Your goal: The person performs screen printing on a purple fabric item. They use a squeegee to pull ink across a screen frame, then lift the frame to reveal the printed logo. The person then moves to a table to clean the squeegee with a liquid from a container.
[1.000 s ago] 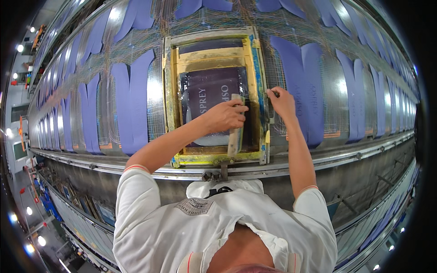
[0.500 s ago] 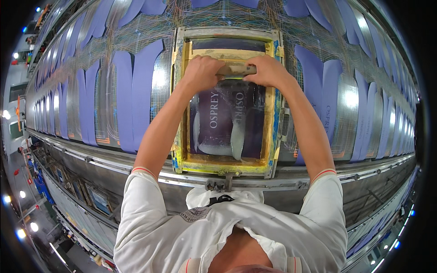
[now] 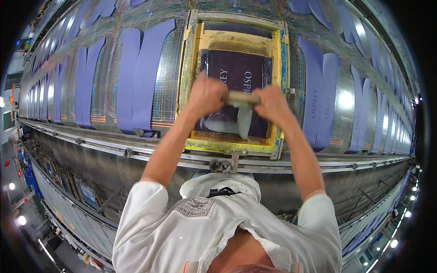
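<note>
A screen printing frame [image 3: 236,148], edged in yellow tape, lies flat in front of me over the table. Its dark purple mesh [image 3: 255,59] carries pale lettering. Both hands grip the ends of a squeegee [image 3: 244,97] with a light wooden-looking handle, held crosswise over the mesh. My left hand [image 3: 207,94] is closed round its left end and my right hand [image 3: 271,102] round its right end; both are blurred by motion. Whitish ink [image 3: 244,120] lies in streaks on the near part of the mesh. The squeegee's blade is hidden from above.
Flat purple cut pieces [image 3: 132,86] lie in rows left of the frame. More purple pieces [image 3: 318,98], some with pale lettering, lie to the right. A metal rail [image 3: 100,144] runs along the table's near edge, with a clamp [image 3: 221,165] below the frame.
Both hands have drawn the squeegee from the far part of the mesh toward me, uncovering the far lettering. The whole view has shifted a little.
</note>
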A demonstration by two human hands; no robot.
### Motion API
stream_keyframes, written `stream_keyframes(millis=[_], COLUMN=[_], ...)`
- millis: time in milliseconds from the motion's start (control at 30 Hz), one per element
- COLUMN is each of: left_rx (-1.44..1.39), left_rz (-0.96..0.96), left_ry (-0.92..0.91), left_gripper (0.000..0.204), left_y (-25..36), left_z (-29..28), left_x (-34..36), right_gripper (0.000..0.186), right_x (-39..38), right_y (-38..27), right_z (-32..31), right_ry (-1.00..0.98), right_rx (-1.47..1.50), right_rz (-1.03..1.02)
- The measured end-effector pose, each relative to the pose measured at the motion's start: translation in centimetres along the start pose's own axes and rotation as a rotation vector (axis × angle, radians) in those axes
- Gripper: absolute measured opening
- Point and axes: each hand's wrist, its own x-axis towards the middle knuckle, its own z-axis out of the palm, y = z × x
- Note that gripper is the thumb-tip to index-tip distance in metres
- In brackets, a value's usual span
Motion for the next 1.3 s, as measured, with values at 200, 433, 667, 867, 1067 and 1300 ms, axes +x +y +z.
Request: stream_keyframes(millis=[200, 433, 667, 867, 1067, 1300], left_rx=[-0.02, 0.004, 0.073, 0.048, -0.037, 0.027], left_rz=[-0.037, -0.111, -0.137, -0.097, -0.079, -0.049], left_ry=[-0.102, -0.059, -0.078, -0.02, -0.005, 0.015], left_gripper=[0.023, 0.029, 0.039, 0.034, 0.026, 0.022], left_y=[6.1, -2.3, -8.2, -5.9, 4.3, 2.3], left_z=[-2.6, -3.7, -2.2, 0.7, 1.1, -2.2], left_x=[-7.2, 10.2, 21.6, 14.7, -3.0, 2.2], right_gripper=[0.028, 0.026, 0.045, 0.03, 0.027, 0.033], right_x=[-7.5, 8.2, 18.6, 12.6, -3.1, 0.5], right_y=[-4.8, 5.8, 14.9, 11.0, 0.4, 2.1], right_z=[0.1, -8.0, -8.7, -4.7, 0.7, -3.9], right_ry=[-0.019, -0.141, -0.142, -0.083, -0.167, -0.092], right_rx=[0.075, 0.136, 0.147, 0.103, 0.033, 0.066], right_rz=[-0.023, 0.091, 0.09, 0.068, -0.024, -0.001])
